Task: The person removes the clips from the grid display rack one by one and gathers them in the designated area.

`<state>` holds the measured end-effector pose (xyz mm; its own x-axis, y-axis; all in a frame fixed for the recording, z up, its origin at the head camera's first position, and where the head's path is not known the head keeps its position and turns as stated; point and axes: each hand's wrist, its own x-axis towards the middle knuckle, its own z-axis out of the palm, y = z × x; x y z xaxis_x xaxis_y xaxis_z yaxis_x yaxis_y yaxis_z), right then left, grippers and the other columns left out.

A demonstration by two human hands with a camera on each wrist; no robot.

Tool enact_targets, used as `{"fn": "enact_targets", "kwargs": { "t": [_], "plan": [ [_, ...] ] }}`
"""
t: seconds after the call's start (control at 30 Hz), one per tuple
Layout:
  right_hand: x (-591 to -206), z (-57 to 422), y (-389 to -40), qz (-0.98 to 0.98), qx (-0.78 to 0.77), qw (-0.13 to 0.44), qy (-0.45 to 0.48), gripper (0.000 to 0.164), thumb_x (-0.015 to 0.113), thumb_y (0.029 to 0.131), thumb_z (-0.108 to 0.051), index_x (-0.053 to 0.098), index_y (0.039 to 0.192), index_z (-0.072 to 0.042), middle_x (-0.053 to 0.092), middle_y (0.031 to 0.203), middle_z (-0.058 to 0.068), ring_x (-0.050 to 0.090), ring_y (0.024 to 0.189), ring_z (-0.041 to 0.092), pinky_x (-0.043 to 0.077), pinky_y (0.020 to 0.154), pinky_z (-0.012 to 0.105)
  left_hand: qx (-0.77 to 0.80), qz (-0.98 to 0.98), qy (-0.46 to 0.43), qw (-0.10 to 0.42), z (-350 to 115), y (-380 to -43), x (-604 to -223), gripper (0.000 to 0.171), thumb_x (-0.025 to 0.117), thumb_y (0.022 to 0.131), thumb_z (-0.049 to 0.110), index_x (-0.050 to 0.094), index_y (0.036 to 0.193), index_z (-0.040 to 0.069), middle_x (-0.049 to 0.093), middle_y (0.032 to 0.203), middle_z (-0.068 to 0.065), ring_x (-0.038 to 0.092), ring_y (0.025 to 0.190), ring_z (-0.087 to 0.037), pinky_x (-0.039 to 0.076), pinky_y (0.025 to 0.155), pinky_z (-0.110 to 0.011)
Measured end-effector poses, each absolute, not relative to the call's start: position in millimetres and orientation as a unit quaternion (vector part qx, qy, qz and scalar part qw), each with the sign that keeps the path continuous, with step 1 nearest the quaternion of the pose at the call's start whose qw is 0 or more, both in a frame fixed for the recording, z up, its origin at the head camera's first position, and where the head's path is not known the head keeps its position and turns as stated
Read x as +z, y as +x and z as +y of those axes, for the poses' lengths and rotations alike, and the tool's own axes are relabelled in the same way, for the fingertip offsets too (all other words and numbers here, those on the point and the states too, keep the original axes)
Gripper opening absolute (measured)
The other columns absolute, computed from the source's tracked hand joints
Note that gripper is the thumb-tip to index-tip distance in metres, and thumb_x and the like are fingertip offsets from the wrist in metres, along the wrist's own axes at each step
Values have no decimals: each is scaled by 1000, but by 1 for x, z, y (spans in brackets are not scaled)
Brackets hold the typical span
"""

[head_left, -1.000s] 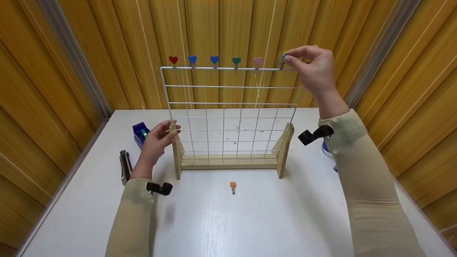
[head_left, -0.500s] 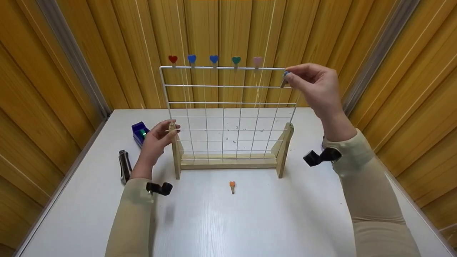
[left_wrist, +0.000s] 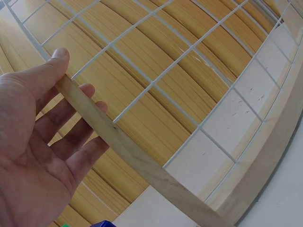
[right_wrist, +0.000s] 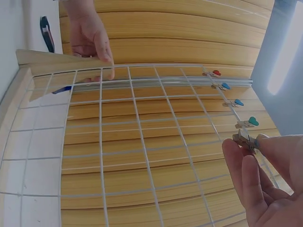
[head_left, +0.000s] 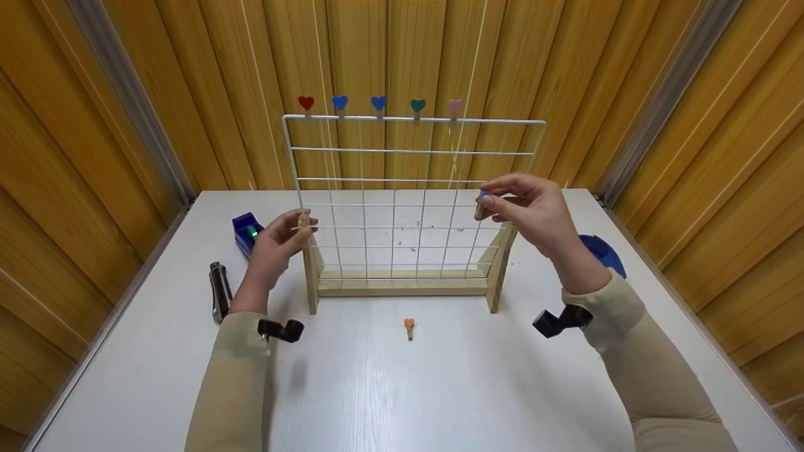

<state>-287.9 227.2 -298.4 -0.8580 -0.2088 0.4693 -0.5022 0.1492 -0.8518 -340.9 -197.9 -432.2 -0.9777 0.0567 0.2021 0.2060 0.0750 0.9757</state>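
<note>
My left hand (head_left: pixel 276 248) holds the top of the left wooden post (left_wrist: pixel 128 149) of a stand, thumb on one side and fingers on the other. The stand carries a white wire grid (head_left: pixel 502 120). Between thumb and fingers, my right hand (head_left: pixel 540 216) pinches a small wooden clothespin (head_left: pixel 480 209) with a blue heart, in front of the grid's right half. Along the top wire sit clothespins with a red heart (head_left: pixel 306 103), blue hearts (head_left: pixel 340 102), a green heart (head_left: pixel 418 105) and a pink heart (head_left: pixel 455 107). An orange-heart clothespin (head_left: pixel 409 329) lies on the table before the stand.
Left of the stand are a blue tape dispenser (head_left: pixel 245 231) and a long dark and silver tool (head_left: pixel 220 292). A blue rounded object (head_left: pixel 604 254) lies to the right, partly behind my right arm. Yellow wooden panels (head_left: pixel 402 50) rise behind the white table (head_left: pixel 377 389).
My right hand has taken the blue-heart clothespin from the top wire's right part and moved it down, slightly left. The left hand stays on the post.
</note>
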Motion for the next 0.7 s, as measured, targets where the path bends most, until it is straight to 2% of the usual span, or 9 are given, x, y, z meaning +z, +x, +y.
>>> {"fn": "enact_targets", "kwargs": {
  "t": [0.3,0.53,0.7],
  "plan": [
    [-334,226,-286,-781,585,46,214,28,73,93,-1,69,121,3,75,95,-8,76,83,11,60,74,22,-670,-734,-92,59,-197,-341,-434,46,66,102,25,55,146,16,62,142,-11,62,132,-20,50,113,-42],
    [-365,219,-287,-788,585,-6,193,28,75,92,-4,71,119,0,74,96,-3,76,82,13,61,74,24,-679,-724,-101,65,-197,-341,-434,47,66,102,22,54,146,13,63,139,-10,63,128,-17,53,109,-34],
    [-392,215,-289,-797,574,-46,182,27,75,92,-6,71,118,1,73,98,1,76,82,13,62,75,26,-679,-724,-98,63,-197,-341,-433,47,66,102,23,55,146,14,63,140,-10,62,131,-20,51,111,-37]
  ]
}}
